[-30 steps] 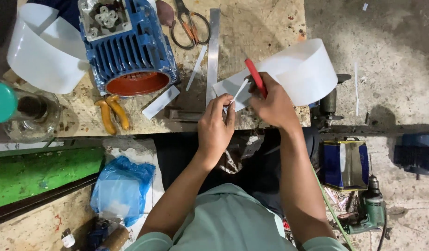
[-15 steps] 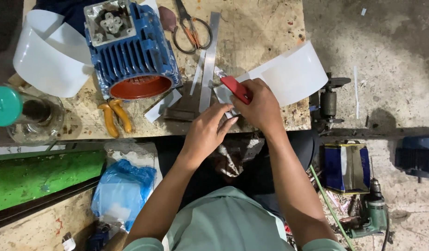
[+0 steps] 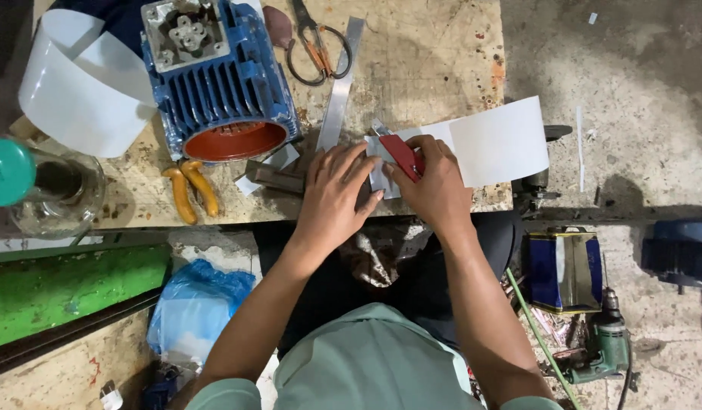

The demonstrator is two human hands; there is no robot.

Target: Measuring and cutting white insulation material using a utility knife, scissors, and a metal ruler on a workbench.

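My right hand (image 3: 434, 186) grips a red-handled utility knife (image 3: 400, 154) whose blade rests on a curled white sheet (image 3: 491, 143) at the bench's front edge. My left hand (image 3: 332, 197) lies flat with fingers spread, pressing down on the sheet's left end and a dark flat bar (image 3: 273, 176) beside it. A long steel ruler (image 3: 339, 87) lies on the wooden bench (image 3: 427, 53) just beyond my left fingers. Both hands are almost touching over the sheet.
A blue finned motor housing (image 3: 214, 83) with an orange opening stands at the back left, orange-handled scissors (image 3: 317, 45) beside it, yellow-handled pliers (image 3: 190, 190) in front. Another white curled sheet (image 3: 81, 91) and a glass jar with teal lid (image 3: 32, 190) sit left. A drill (image 3: 605, 342) and blue tin (image 3: 564, 266) lie on the floor.
My hands have dropped from holding the sheet up to pressing it on the bench. The left hand has flattened out, and the knife now rests against the sheet.
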